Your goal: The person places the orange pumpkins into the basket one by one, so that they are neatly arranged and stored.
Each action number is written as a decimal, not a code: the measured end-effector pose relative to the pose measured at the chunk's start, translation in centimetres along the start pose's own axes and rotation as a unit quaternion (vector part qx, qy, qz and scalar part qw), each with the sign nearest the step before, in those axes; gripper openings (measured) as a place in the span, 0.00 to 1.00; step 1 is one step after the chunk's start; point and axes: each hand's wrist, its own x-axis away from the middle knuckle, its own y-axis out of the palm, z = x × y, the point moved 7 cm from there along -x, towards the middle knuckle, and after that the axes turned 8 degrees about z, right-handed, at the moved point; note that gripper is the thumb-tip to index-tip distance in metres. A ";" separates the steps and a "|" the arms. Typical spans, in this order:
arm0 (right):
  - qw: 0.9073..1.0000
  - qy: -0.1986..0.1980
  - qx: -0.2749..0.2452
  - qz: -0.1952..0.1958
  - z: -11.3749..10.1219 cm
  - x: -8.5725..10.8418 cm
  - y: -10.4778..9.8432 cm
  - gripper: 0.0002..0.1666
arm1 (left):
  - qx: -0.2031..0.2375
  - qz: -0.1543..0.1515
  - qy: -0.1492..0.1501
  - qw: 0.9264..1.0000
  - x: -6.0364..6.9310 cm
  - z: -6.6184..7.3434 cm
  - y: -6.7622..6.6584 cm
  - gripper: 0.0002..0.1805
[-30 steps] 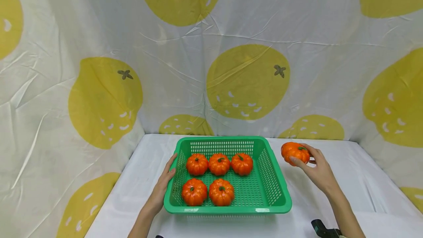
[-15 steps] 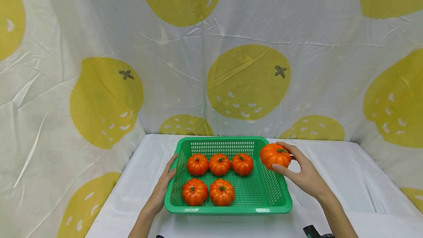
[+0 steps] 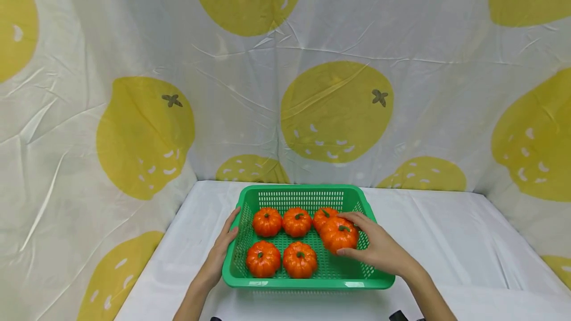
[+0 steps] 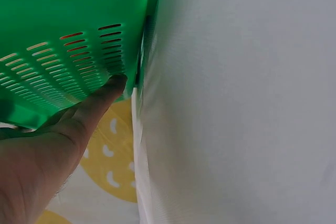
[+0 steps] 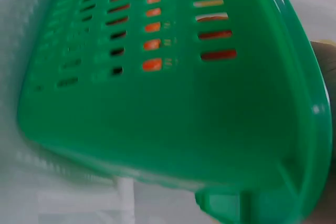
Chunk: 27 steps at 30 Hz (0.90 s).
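Note:
A green plastic basket (image 3: 308,284) with slotted walls stands on the white-covered table. Inside lie small orange pumpkins: three in a back row, such as the middle pumpkin (image 3: 297,222), and two in front, such as the front left pumpkin (image 3: 263,259). My right hand (image 3: 381,246) pinches another pumpkin (image 3: 339,236) between thumb and fingers. It hangs over the basket's right part and partly hides the back right pumpkin (image 3: 322,216). My left hand (image 3: 218,251) rests against the basket's left side, and in the left wrist view a straight finger (image 4: 102,98) lies along the slotted wall.
A white cloth (image 3: 450,241) covers the table on both sides of the basket. Behind and at the sides hangs a pale curtain (image 3: 236,113) printed with large yellow lemons. A dark object (image 3: 398,316) shows beside the right forearm.
My right hand has carried its pumpkin leftward from outside the basket, across the right rim, to above the inside. My left hand and the basket have stayed in place.

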 end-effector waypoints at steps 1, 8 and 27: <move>1.000 0.005 0.003 -0.009 -0.1 0.0 0.3 0.46 | 0.001 -0.002 0.001 1.000 0.0 0.0 0.0 0.30; 0.997 0.037 0.033 -0.054 -0.4 0.1 1.7 0.50 | 0.013 -0.006 -0.001 1.000 0.1 -0.1 0.1 0.30; 0.987 0.137 0.008 -0.079 0.9 0.5 4.2 0.50 | 0.005 0.000 -0.003 1.000 -0.1 -0.3 0.0 0.30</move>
